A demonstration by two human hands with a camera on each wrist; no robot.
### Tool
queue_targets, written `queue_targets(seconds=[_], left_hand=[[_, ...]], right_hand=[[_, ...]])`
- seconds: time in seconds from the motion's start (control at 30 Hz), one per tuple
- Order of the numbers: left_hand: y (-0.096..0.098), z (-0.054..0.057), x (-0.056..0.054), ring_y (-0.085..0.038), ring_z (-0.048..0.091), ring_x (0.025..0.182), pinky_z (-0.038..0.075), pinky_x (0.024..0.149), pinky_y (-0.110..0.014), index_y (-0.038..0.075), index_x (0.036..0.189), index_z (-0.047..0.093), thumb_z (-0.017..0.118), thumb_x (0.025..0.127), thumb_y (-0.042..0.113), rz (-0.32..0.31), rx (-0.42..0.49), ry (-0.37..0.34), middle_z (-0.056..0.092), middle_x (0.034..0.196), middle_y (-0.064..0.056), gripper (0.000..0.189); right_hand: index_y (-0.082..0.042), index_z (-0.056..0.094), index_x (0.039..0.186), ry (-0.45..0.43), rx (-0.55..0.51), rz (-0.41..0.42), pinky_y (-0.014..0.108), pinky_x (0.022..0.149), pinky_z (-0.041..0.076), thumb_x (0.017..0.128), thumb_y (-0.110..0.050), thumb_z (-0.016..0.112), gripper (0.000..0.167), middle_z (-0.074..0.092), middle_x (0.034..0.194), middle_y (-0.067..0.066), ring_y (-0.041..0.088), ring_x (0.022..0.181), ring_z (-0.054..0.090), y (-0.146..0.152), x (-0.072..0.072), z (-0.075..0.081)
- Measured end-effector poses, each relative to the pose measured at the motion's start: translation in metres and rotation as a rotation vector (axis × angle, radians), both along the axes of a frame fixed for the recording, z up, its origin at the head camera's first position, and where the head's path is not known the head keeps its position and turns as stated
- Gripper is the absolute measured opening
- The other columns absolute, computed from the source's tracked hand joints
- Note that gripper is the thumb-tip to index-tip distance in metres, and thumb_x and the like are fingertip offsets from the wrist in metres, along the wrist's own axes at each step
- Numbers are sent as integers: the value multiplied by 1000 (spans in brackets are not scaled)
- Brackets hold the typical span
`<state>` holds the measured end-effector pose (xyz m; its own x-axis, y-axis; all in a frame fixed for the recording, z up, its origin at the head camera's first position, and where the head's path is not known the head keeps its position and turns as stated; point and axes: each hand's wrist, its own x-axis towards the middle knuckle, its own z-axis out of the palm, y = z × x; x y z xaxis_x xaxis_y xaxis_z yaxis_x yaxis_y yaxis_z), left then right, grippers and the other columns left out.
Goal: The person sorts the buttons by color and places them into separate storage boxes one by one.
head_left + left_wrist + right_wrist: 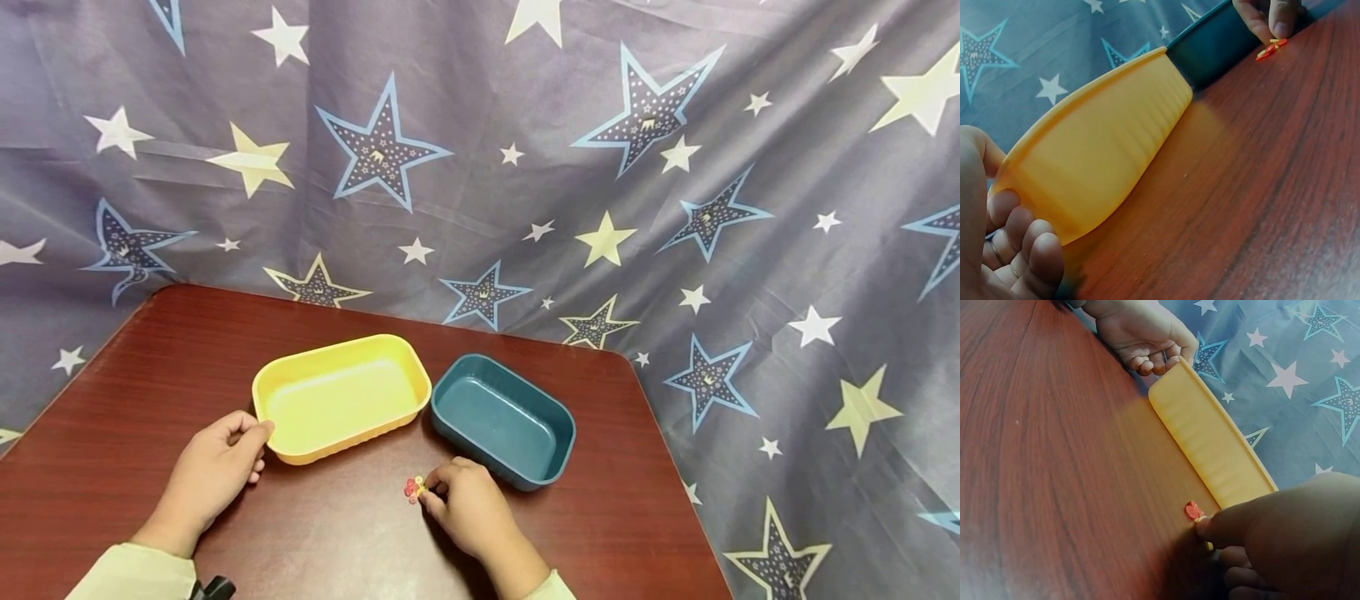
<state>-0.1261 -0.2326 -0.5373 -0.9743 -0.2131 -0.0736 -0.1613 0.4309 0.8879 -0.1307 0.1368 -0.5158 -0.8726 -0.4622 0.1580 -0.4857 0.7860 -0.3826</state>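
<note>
A yellow plastic tub (341, 404) stands on the table, and my left hand (213, 471) pinches its rim at the near left corner. The left wrist view shows the thumb and fingers at that rim, with the other fingers curled below along the tub's wall (1097, 150). Between thumb and forefinger my right hand (474, 508) pinches a small red and yellow flower-like trinket (413, 489), close over the tabletop. In the right wrist view the trinket's red part (1194, 510) sticks out past the fingertips; the rest is partly hidden by them.
A dark teal tub (504, 417) stands right of the yellow one, their ends close together, just beyond my right hand. Both rest on a reddish-brown wooden table (337, 533). A grey curtain with stars (480, 167) hangs behind the table and along its right side.
</note>
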Motion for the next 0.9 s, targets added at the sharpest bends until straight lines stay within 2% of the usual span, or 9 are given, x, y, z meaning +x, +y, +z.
queue_targets(seconds=[0.33,0.6,0.9], left_hand=[[2,2,2,-14,65,62,58,57,-31,7,103,65,58,117,45,2,-5,6,67,77,-2,41],[1,-4,0,-14,65,62,58,57,-31,8,102,65,58,117,45,2,-9,10,66,77,-1,41],[0,-1,0,-15,65,61,56,56,-32,10,98,63,59,117,45,3,-7,12,66,74,-1,40]], right_hand=[[-22,77,81,-96,10,-14,14,68,46,89,-19,90,16,62,74,-16,-6,72,51,-8,-8,10],[-26,70,70,-74,35,-4,14,63,42,88,-25,90,26,56,68,-20,-4,67,48,-12,-13,12],[-22,74,75,-68,-56,-4,14,60,40,86,-14,83,16,56,71,-17,-4,69,48,-9,-13,11]])
